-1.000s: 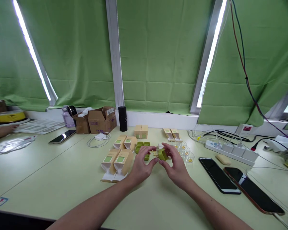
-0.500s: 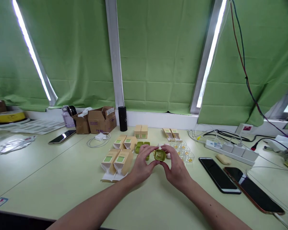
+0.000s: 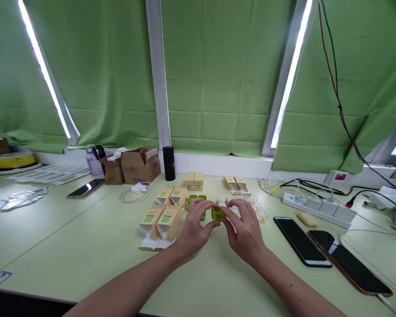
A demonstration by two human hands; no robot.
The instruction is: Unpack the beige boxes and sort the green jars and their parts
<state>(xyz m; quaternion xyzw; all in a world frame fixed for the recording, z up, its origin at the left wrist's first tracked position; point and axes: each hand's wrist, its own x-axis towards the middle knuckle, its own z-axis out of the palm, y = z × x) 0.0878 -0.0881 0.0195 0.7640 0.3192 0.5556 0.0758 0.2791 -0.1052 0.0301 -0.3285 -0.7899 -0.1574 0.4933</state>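
Note:
Between my two hands, just above the table, is a small square olive-green case (image 3: 218,214) with its hollow side facing me. My left hand (image 3: 199,222) pinches its left edge between thumb and fingers. The fingers of my right hand (image 3: 244,224) reach over its right side, index fingertip at its upper part and thumb below. Partly hidden behind my left hand sit several more green cases (image 3: 203,197). Clear plastic cups (image 3: 261,215) with yellow dots stand beyond my right hand. Left of my hands lie open kraft boxes (image 3: 170,222) with green labels.
Kraft boxes (image 3: 194,181) stand at the back, others (image 3: 237,185) behind the cups. Two phones (image 3: 302,242) and a power strip (image 3: 318,207) lie right. A cardboard box (image 3: 140,166), black bottle (image 3: 168,164), charger (image 3: 138,189) and another phone (image 3: 86,188) are left.
The green case has turned from side-on so its hollow faces me. My right fingers have moved in over its face. Another person's hand at the far left has gone out of view.

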